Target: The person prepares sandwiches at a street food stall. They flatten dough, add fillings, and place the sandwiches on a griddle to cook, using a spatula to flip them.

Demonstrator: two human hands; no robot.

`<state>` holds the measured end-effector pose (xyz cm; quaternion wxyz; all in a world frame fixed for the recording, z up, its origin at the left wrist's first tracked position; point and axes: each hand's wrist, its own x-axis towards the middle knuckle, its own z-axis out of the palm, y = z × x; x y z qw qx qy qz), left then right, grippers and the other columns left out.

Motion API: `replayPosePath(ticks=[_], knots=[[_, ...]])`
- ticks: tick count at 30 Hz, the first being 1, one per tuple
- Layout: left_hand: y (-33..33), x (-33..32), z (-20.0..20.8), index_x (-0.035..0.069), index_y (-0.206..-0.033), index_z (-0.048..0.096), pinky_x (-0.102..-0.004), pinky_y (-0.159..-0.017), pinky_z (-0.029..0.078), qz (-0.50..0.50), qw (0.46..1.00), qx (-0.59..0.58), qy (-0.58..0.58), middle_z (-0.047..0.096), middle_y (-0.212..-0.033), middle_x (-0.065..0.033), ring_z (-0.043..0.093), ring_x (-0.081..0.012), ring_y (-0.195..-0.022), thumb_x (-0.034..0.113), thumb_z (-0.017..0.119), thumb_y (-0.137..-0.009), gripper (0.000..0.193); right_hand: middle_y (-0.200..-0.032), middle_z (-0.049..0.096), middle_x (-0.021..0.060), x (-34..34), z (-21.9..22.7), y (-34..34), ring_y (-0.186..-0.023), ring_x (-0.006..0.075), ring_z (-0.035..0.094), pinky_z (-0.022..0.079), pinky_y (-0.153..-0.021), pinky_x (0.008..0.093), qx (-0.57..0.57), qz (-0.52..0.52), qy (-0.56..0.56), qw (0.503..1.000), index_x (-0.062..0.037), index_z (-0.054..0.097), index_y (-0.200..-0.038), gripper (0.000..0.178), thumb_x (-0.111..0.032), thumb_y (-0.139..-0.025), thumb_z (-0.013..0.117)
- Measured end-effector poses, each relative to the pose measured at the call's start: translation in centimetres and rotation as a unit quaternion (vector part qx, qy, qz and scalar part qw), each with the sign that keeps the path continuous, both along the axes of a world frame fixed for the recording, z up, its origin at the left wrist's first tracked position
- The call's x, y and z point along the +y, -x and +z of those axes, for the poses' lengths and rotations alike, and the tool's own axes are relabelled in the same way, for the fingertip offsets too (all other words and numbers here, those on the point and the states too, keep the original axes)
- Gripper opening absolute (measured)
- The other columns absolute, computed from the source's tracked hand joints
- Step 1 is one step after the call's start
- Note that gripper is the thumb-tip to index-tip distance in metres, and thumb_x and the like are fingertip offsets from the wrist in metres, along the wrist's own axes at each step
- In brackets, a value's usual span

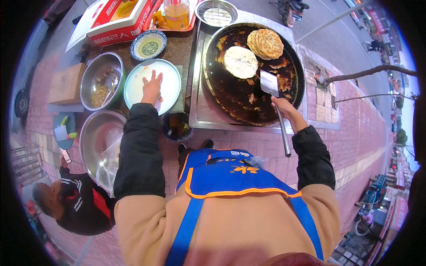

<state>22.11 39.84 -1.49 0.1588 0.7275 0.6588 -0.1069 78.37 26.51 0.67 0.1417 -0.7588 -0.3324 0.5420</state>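
Right hand (pixel 282 106) closed around the handle of a metal spatula (pixel 269 83), blade resting low on the dark round griddle (pixel 230 95), just beside a pale flatbread (pixel 240 62); browned flatbreads (pixel 265 44) stacked at the far rim. Left hand (pixel 152 87) spread flat, fingers open, on a pale blue plate (pixel 171 91), possibly pressing dough, hard to tell.

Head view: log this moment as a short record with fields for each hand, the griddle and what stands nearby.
left hand: left hand flat on the pale blue plate
right hand: right hand with a shut grip on the spatula, blade over the griddle
griddle: round black griddle with one pale flatbread and a stack of browned flatbreads
nearby: steel bowl, small bowl of sauce
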Motion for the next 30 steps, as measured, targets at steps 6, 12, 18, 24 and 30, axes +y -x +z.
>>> replayPosePath(ticks=[6, 12, 18, 24, 30], knots=[[0.1, 0.0, -0.3, 0.028, -0.148, 0.029, -0.0533, -0.094, 0.050, 0.007, 1.000, -0.003, -0.002, 0.016, -0.160, -0.0041, 0.028, -0.0547, -0.135, 0.001, 0.089, -0.043, 0.124, -0.058, 0.043, -0.0035, 9.2, -1.6, -0.2, -0.048, 0.0129, 0.036, 0.027, -0.046, 0.0326, -0.034, -0.029, -0.023, 0.999, -0.0134, 0.055, -0.071, 0.042, -0.048, -0.094, 0.054], [0.2, 0.4, -1.6, 0.031, -0.150, 0.025, -0.0548, -0.096, 0.049, 0.025, 1.000, -0.008, -0.005, 0.009, -0.161, -0.0013, 0.022, -0.0521, -0.139, -0.003, 0.090, -0.035, 0.136, -0.056, 0.037, -0.0041, 13.0, 3.1, -1.8, -0.046, 0.0101, 0.037, 0.030, -0.042, 0.0245, 0.373, -0.114, 0.030, 0.920, -0.0139, 0.047, -0.071, 0.036, -0.036, -0.098, 0.051], [0.2, -0.6, -2.4, 0.023, -0.143, 0.040, -0.0536, -0.099, 0.046, 0.011, 0.994, -0.015, -0.103, 0.031, -0.154, -0.0097, 0.042, -0.0548, -0.126, 0.000, 0.083, -0.050, 0.105, -0.057, 0.042, -0.0039, 15.8, 7.0, -3.9, -0.049, 0.0110, 0.038, 0.029, -0.046, 0.0247, 0.468, -0.183, 0.027, 0.864, -0.0141, 0.054, -0.074, 0.032, -0.034, -0.098, 0.049], [0.2, -1.2, -2.7, 0.019, -0.141, 0.043, -0.0538, -0.108, 0.033, -0.014, 0.988, 0.012, -0.155, 0.039, -0.149, -0.0150, 0.056, -0.0360, -0.119, 0.002, 0.086, -0.051, 0.101, -0.066, 0.036, -0.0044, 14.4, 11.7, -0.6, -0.056, 0.0057, 0.032, 0.029, -0.047, 0.0164, 0.465, -0.112, -0.120, 0.870, -0.0114, 0.047, -0.081, 0.017, -0.018, -0.096, 0.054], [0.4, -1.1, -5.2, 0.021, -0.143, 0.042, -0.0465, -0.110, 0.038, 0.015, 0.980, -0.007, -0.198, 0.033, -0.153, -0.0082, 0.046, -0.0476, -0.126, -0.007, 0.076, -0.059, 0.094, -0.067, 0.034, -0.0046, 16.5, 12.3, -0.1, -0.054, 0.0055, 0.034, 0.024, -0.049, 0.0209, 0.447, -0.126, -0.163, 0.871, -0.0101, 0.045, -0.080, 0.011, -0.007, -0.087, 0.053]])
